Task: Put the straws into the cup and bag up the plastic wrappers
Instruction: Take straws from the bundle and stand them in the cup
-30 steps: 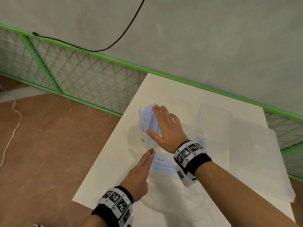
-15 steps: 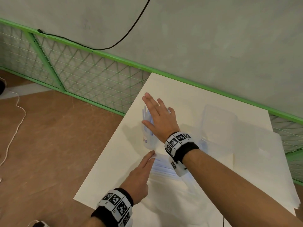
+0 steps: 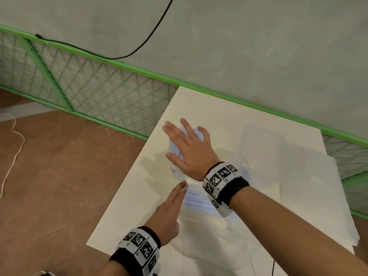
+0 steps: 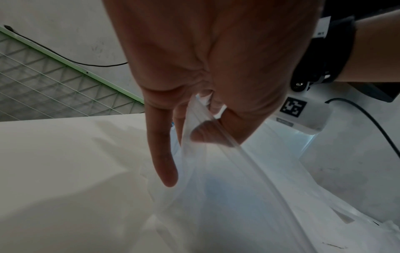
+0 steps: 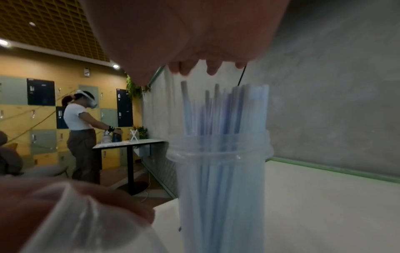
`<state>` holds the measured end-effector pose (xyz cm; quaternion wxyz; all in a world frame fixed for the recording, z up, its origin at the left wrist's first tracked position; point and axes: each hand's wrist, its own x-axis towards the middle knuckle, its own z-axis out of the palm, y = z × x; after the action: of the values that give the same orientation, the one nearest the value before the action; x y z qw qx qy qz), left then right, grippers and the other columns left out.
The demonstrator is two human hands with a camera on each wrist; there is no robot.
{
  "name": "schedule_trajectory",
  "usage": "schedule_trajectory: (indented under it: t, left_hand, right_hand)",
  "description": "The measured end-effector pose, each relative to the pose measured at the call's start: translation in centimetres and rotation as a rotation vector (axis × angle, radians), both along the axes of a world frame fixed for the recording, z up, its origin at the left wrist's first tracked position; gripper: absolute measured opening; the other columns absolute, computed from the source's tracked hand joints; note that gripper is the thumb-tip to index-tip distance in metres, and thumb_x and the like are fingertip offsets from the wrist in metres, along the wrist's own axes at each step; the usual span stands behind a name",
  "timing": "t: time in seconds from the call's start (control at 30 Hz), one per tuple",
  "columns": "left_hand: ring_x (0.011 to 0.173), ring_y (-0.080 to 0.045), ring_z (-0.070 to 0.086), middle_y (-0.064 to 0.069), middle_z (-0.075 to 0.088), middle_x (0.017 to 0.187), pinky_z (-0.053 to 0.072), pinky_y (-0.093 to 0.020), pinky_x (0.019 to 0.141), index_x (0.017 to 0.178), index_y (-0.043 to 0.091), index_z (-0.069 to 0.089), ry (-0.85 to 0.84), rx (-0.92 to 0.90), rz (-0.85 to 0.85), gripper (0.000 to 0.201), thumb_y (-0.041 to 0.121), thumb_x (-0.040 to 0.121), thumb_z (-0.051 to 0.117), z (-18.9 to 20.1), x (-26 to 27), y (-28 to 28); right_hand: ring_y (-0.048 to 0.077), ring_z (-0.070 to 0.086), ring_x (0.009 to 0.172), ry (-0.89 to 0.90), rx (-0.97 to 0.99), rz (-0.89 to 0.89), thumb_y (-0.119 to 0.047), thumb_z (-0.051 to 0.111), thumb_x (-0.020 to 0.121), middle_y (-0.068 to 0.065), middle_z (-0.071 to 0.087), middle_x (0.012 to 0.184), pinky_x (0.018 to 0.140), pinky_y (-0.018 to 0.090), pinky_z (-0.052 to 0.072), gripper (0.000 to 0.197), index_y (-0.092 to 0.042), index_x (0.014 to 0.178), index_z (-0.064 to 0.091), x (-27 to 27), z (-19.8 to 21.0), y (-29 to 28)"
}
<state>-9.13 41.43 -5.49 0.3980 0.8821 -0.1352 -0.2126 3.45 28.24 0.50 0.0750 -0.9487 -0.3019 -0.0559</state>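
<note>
A clear plastic cup point(image 3: 176, 174) point(image 5: 220, 184) stands near the table's left edge, filled with several pale blue straws point(image 3: 175, 148) point(image 5: 216, 109) that stick out of its top. My right hand point(image 3: 185, 144) hovers flat over the straw tops, fingers straight and spread; I cannot tell whether the palm touches them. Just in front of the cup, my left hand point(image 3: 175, 198) point(image 4: 194, 131) pinches the top edge of a clear plastic bag point(image 3: 197, 204) point(image 4: 227, 184) between thumb and fingers. The bag lies on the white table point(image 3: 139, 196), partly under my right wrist.
A clear plastic box point(image 3: 262, 146) sits at the back right, with white sheets point(image 3: 318, 196) beside it. A green mesh fence point(image 3: 99, 92) runs behind the table and a grey wall rises above. Another person point(image 5: 80, 130) works at a far table.
My right hand has slid forward over the straws and stretched its fingers out flat. The left hand keeps its pinch on the bag in the same place.
</note>
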Motion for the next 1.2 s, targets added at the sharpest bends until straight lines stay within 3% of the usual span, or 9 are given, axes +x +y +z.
schedule_trajectory:
  t: [0.1,0.23,0.33,0.43,0.57,0.63,0.77,0.93,1.2]
  left_hand:
    - [0.136,-0.013,0.039,0.031,-0.011,0.154,0.041,-0.027,0.103,0.153,0.029,0.008,0.023,0.009,-0.013,0.096,-0.015,0.072,0.037,-0.2,0.2,-0.2]
    - [0.13,-0.015,0.045,0.038,-0.012,0.15,0.044,-0.029,0.102,0.152,0.032,0.009,0.043,0.016,-0.015,0.097,-0.014,0.071,0.038,-0.7,0.4,0.0]
    - [0.114,-0.017,0.056,0.044,-0.016,0.145,0.05,-0.03,0.092,0.152,0.035,0.006,0.055,0.046,-0.013,0.098,-0.012,0.072,0.039,-0.9,0.3,0.1]
    - [0.109,-0.02,0.059,0.028,-0.003,0.154,0.05,-0.03,0.088,0.152,0.035,0.006,0.039,0.068,-0.012,0.097,-0.01,0.072,0.04,-0.8,0.3,0.1]
    - [0.134,0.01,0.021,0.035,-0.011,0.152,0.026,-0.008,0.103,0.153,0.03,0.007,0.001,0.0,-0.025,0.1,-0.018,0.072,0.038,-1.0,0.0,0.1]
    - [0.135,0.013,0.016,0.035,-0.01,0.152,0.029,-0.013,0.109,0.153,0.031,0.007,-0.008,-0.004,-0.023,0.102,-0.019,0.071,0.04,-1.3,-0.2,0.0]
    - [0.136,0.007,0.024,0.034,-0.008,0.153,0.039,-0.02,0.106,0.153,0.03,0.01,-0.032,-0.019,-0.016,0.103,-0.018,0.069,0.043,-1.4,-0.1,-0.1]
    - [0.131,0.002,0.035,0.035,-0.006,0.153,0.045,-0.023,0.1,0.152,0.031,0.013,-0.047,-0.019,-0.007,0.103,-0.017,0.067,0.044,-1.3,-0.1,0.0]
    - [0.134,0.005,0.027,0.036,-0.006,0.152,0.043,-0.023,0.103,0.151,0.033,0.012,-0.059,-0.017,0.007,0.103,-0.017,0.067,0.043,-1.3,-0.2,0.0]
  right_hand:
    - [0.023,0.009,0.151,0.055,-0.106,-0.011,-0.057,0.017,0.097,-0.012,0.022,0.161,0.111,0.059,0.014,0.065,-0.027,0.153,0.027,-0.2,-0.9,-0.1]
    - [0.021,0.019,0.148,-0.02,0.068,-0.025,-0.042,0.034,0.1,-0.012,0.028,0.158,0.109,0.05,0.013,0.05,-0.029,0.148,0.035,-1.2,0.4,-0.6]
    - [0.026,0.065,0.095,-0.101,0.314,0.024,-0.016,0.037,0.082,-0.001,0.068,0.112,0.079,0.044,0.049,0.04,-0.017,0.11,0.065,-4.3,2.0,-1.2]
    - [0.021,0.057,0.057,-0.005,0.36,0.027,-0.013,0.037,0.075,-0.001,0.062,0.069,0.05,0.034,0.05,0.023,-0.023,0.08,0.058,-9.3,1.5,-1.9]
    - [0.029,0.06,0.091,0.497,-0.032,-0.158,-0.007,0.042,0.088,0.006,0.062,0.107,0.074,0.04,0.05,0.027,-0.016,0.109,0.058,-13.4,-2.9,-2.9]
    - [0.033,0.053,0.11,0.552,-0.183,-0.225,-0.004,0.044,0.09,0.01,0.051,0.129,0.086,0.043,0.047,0.042,-0.011,0.131,0.047,-13.9,-6.2,-3.4]
    - [0.033,0.04,0.129,0.492,-0.188,-0.314,0.002,0.044,0.09,0.012,0.033,0.15,0.106,0.043,0.037,0.058,-0.007,0.145,0.031,-13.6,-10.8,-4.1]
    - [0.03,0.036,0.134,0.512,-0.207,-0.32,-0.002,0.048,0.089,0.013,0.034,0.15,0.115,0.047,0.028,0.062,-0.006,0.147,0.029,-13.5,-13.3,-4.5]
    - [0.029,0.044,0.125,0.548,-0.178,-0.352,0.0,0.053,0.08,0.009,0.045,0.133,0.112,0.046,0.032,0.051,-0.009,0.13,0.046,-12.8,-14.3,-4.4]
